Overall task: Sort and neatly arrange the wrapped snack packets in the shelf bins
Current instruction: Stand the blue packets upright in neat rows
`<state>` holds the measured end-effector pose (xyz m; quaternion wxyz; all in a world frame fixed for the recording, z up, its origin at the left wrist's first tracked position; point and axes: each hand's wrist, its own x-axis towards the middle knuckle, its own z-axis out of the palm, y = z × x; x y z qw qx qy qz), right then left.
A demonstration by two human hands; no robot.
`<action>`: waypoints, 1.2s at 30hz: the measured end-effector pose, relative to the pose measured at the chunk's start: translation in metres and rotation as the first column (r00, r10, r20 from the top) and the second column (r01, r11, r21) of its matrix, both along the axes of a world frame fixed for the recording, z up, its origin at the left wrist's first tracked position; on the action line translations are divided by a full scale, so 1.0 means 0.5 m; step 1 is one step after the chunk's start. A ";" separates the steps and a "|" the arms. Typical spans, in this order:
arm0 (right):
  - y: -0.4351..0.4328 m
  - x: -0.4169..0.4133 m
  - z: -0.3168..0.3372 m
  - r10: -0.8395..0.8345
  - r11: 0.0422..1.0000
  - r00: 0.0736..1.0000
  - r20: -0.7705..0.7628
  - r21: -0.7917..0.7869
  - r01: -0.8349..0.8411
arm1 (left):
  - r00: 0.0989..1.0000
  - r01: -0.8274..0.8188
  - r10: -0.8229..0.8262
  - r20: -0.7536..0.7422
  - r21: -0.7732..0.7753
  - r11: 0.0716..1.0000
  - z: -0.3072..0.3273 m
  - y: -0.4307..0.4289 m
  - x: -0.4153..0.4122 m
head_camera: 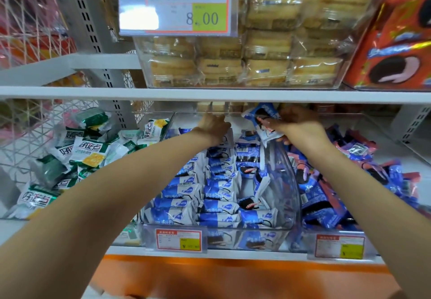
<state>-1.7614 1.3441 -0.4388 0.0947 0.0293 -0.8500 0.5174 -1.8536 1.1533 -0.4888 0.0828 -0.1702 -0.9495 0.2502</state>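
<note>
A clear middle bin (286,166) on the lower shelf holds several blue-and-white snack packets (217,189) lying in rough rows. My left hand (213,126) reaches deep to the back of this bin; its fingers are hidden under the upper shelf edge. My right hand (300,125) hovers over the bin's back right corner and grips a few blue-and-white packets (262,118) in a bunch. To the right, a bin (349,234) is heaped with blue-and-pink packets (331,182). On the left lie green-and-white packets (86,152).
The upper shelf board (210,94) hangs low over both hands. Above it stands a clear box of yellow cakes (245,65) with a price tag (178,9), and a red cookie pack (396,42) at right. Price labels (178,240) line the lower shelf front.
</note>
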 end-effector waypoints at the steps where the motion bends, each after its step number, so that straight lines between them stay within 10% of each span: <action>1: -0.001 0.000 -0.002 0.007 1.000 1.000 -0.001 -0.006 -0.007 | 0.999 -0.009 0.009 -0.033 0.023 1.000 -0.001 0.003 0.001; 9: -0.010 -0.022 -0.017 0.054 0.995 0.998 -0.036 0.089 -0.050 | 0.998 -0.054 0.066 -0.018 0.386 0.921 0.018 -0.025 -0.003; 14: -0.023 -0.036 -0.035 0.159 0.952 0.986 -0.056 0.273 -0.138 | 0.937 -0.149 -0.282 0.207 0.965 0.214 0.081 -0.054 0.045; 17: -0.033 -0.048 -0.040 0.180 0.932 0.983 -0.021 0.325 -0.163 | 0.828 -0.214 -0.426 0.365 0.907 0.362 0.089 -0.053 0.088; 28: -0.018 -0.102 -0.041 0.155 0.931 0.987 -0.045 0.342 -0.131 | 0.922 -0.190 -0.146 0.358 0.748 0.637 0.058 -0.081 0.073; 36: -0.050 -0.127 -0.026 0.260 0.442 0.952 0.163 0.856 -0.268 | 0.999 0.013 -0.027 0.042 0.308 0.951 -0.002 -0.048 0.031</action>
